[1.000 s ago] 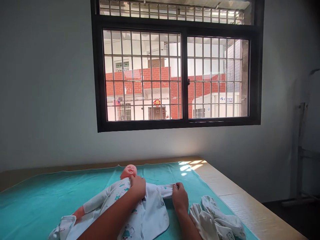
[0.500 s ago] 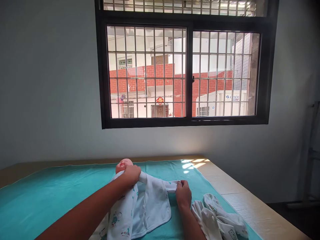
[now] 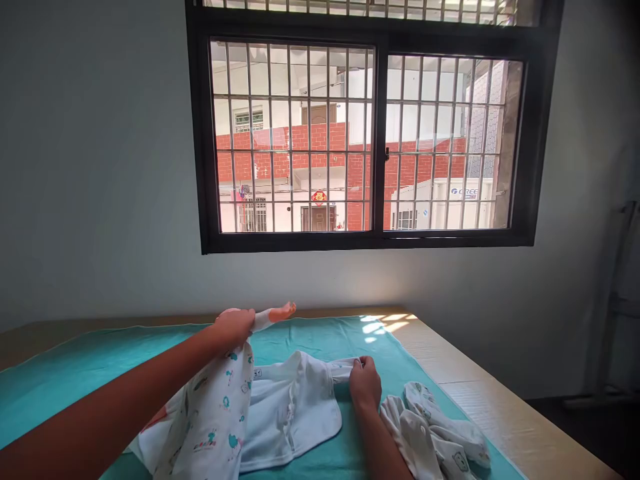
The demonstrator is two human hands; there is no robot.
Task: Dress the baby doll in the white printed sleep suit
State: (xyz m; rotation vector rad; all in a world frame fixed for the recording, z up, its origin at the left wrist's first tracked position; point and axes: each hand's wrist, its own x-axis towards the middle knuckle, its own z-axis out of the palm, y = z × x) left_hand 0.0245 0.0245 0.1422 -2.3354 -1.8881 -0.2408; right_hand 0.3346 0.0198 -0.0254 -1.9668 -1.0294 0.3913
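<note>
A baby doll lies on a teal cloth (image 3: 75,380) on a wooden table. My left hand (image 3: 233,328) is closed around the doll near its shoulder and lifts it; the doll's bare arm (image 3: 275,315) sticks out to the right, free of its sleeve. The doll's head is hidden behind my hand. The white printed baby garment (image 3: 280,417) hangs from the doll and spreads open on the cloth. My right hand (image 3: 364,383) pinches the cuff of the garment's empty sleeve (image 3: 345,368) against the cloth.
A second crumpled white baby garment (image 3: 435,437) lies at the right of the cloth, beside my right forearm. The bare wooden table edge (image 3: 500,413) runs along the right. A barred window (image 3: 365,133) fills the wall behind.
My left hand has lifted the doll's upper body off the cloth. The doll's arm has come out of the sleeve, which my right hand keeps holding at the cuff.
</note>
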